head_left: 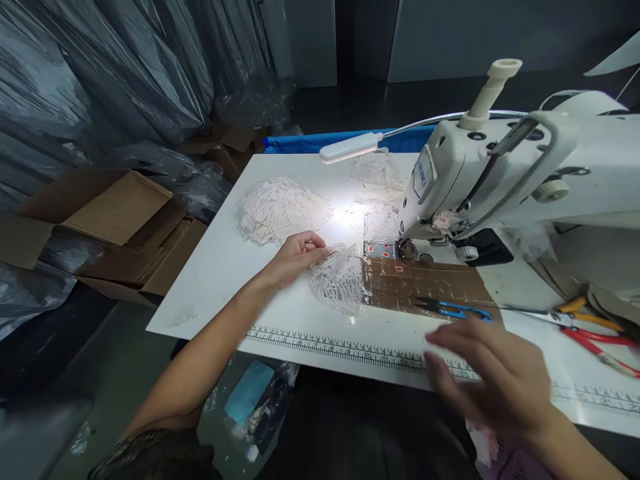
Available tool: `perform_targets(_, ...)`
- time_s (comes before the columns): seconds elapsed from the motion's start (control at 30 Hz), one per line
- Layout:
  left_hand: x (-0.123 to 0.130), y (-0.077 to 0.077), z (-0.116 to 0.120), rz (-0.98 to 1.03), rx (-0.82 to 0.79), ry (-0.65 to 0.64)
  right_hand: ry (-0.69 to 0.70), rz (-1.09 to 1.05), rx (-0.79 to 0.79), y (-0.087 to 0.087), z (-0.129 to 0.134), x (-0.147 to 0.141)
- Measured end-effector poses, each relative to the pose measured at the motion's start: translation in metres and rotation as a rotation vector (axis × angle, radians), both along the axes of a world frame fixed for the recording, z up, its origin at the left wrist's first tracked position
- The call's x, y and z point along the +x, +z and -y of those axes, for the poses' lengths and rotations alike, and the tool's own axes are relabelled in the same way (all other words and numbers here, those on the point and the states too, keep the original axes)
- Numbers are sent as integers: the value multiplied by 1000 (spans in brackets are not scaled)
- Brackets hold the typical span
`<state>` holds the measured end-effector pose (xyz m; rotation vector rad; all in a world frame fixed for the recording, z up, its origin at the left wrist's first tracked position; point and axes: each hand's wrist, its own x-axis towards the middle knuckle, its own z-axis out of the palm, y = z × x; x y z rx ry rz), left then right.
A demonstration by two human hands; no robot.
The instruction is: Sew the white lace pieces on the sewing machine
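My left hand (300, 259) pinches the upper left corner of a white lace piece (337, 283), which lies on the white table left of the sewing machine's needle area. My right hand (493, 377) hovers over the table's front edge, slightly blurred, with thumb and fingers apart and nothing seen between them. Just beyond it lie blue thread snips (463, 311). The white sewing machine (440, 167) stands at the right; its presser foot (401, 248) is near the lace's right side. More lace pieces (383, 217) lie behind the foot, and a lace pile (280, 210) sits further left.
A lamp (350, 148) on a bendable neck lights the table. Brown tape (425, 283) covers part of the machine bed. Red-handled pliers (600, 343) and orange-handled scissors (590, 319) lie at right. A printed ruler (350, 350) runs along the front edge. Open cardboard boxes (115, 227) stand left.
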<state>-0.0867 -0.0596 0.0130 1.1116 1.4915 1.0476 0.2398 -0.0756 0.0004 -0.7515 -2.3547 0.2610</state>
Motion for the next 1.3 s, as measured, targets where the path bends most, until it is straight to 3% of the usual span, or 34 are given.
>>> perform_targets(0.07, 0, 1, -1, 38, -65, 29, -79, 94, 70, -13, -20, -3)
perform_targets(0.2, 2, 0, -2, 72, -109, 53, -298, 323, 48, -28, -45, 8)
perform_targets(0.3, 2, 1, 0, 114, -119, 36, -299, 211, -53, -24, -45, 7)
perform_targets(0.37, 2, 4, 2, 149, -141, 3, -195, 70, -251, -16, -41, -7)
perform_targets(0.53, 3, 14, 6, 265, -198, -85, 149, -207, -1045, 5, -38, -65)
perform_targets(0.63, 6, 16, 10, 304, -202, -213, 321, -271, -1292, 12, -42, -98)
perform_targets(0.7, 9, 16, 14, 300, -184, -319, 379, -270, -1370, 16, -44, -114)
perform_targets(0.8, 9, 17, 19, 255, -149, -381, 386, -234, -1405, 19, -45, -125)
perform_targets(0.97, 1, 22, 21, 68, -11, -208, 291, -218, -1428, 10, -57, -107)
perform_targets(1.17, 1, 14, 17, -505, 134, -98, -79, 211, -869, 3, -82, -68)
perform_targets(1.3, -10, 1, 0, -911, 335, 47, -91, 255, -844, 1, -86, -61)
